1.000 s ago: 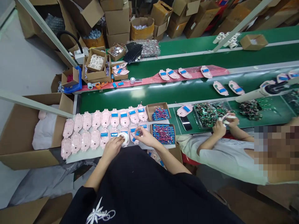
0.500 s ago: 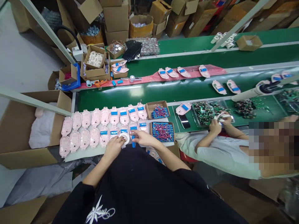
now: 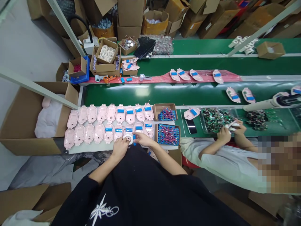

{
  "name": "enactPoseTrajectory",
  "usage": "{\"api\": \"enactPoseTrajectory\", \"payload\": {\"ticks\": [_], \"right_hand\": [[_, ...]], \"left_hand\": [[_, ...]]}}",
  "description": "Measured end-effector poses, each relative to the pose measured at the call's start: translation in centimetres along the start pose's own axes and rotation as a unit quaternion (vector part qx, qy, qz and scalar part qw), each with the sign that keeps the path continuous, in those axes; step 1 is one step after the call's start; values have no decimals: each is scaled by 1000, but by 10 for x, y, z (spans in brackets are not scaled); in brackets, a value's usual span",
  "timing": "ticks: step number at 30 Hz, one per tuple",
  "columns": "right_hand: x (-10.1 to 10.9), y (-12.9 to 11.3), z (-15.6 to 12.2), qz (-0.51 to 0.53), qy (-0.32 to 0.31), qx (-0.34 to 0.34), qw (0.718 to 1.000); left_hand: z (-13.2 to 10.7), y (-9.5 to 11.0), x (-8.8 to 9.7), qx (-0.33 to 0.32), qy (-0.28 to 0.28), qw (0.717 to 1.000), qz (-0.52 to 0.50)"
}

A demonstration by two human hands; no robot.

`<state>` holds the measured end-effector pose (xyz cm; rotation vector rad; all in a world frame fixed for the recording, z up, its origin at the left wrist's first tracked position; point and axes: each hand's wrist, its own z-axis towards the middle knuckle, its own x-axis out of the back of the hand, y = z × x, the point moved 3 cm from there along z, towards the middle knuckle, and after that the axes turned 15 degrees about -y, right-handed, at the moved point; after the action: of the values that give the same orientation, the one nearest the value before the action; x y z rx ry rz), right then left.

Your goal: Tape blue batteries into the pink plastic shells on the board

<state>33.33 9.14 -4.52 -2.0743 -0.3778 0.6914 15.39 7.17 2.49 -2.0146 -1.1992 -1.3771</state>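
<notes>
My left hand (image 3: 120,148) is closed around a roll of white tape (image 3: 128,138), close to my body at the front edge of the bench. Just right of it, my right hand (image 3: 144,140) pinches a blue battery pack (image 3: 134,140) beside the roll. Two rows of pink plastic shells (image 3: 89,133) lie in front of my hands. Those on the right carry blue packs, while those on the left show bare pink insides. Fingers hide where roll and pack meet.
Two cartons of blue packs with red wires (image 3: 168,135) stand right of the shells. Beyond them lie a phone (image 3: 191,126) and a tray of circuit boards (image 3: 211,121). A co-worker's hands (image 3: 224,135) hold a white part. A green conveyor (image 3: 113,94) runs behind.
My right hand has brought the battery pack up against the tape roll. The whole view has shifted slightly as my head moved.
</notes>
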Motion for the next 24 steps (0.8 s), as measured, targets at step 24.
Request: {"api": "enactPoseTrajectory", "payload": {"ticks": [24], "right_hand": [[12, -77, 318, -567, 86, -79, 815]], "left_hand": [[-121, -185, -89, 172, 119, 959, -191]]}}
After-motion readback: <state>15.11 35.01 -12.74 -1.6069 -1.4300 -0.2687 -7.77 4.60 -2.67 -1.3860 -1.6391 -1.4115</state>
